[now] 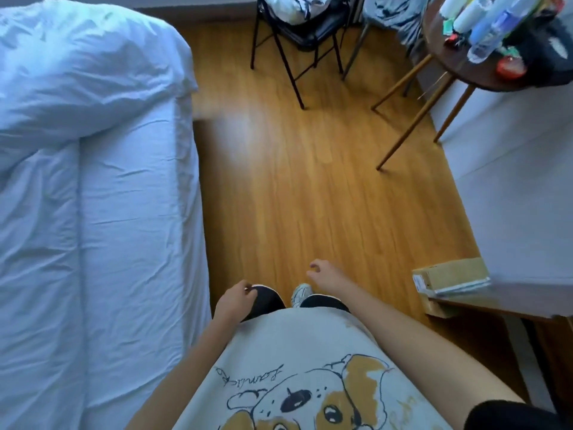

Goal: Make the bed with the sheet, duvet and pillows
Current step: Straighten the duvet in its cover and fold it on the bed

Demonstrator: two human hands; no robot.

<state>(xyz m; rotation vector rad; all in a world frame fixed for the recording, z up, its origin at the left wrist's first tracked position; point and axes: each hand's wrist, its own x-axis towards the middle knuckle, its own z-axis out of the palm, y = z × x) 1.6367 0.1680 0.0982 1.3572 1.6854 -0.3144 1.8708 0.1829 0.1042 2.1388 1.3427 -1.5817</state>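
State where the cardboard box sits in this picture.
In the head view, the cardboard box rests low on the right, on the corner of a wooden desk, just beyond the person's right hand.

A warm wooden floor (310, 181) fills the middle of the frame, catching a soft sheen of light. Upper centre stands a black folding chair (297, 35) heaped with cloth — upper right, a round dark worktop (459, 72) on slanted wooden legs, cluttered with bottles.

Bed (186, 212) at left, covered by a white sheet (130, 228); a rumpled white duvet (77, 72) lies on it. Wooden floor (310, 181) beside the bed carries a black folding chair (297, 35) and a round table (459, 72) bearing bottles (496, 23).
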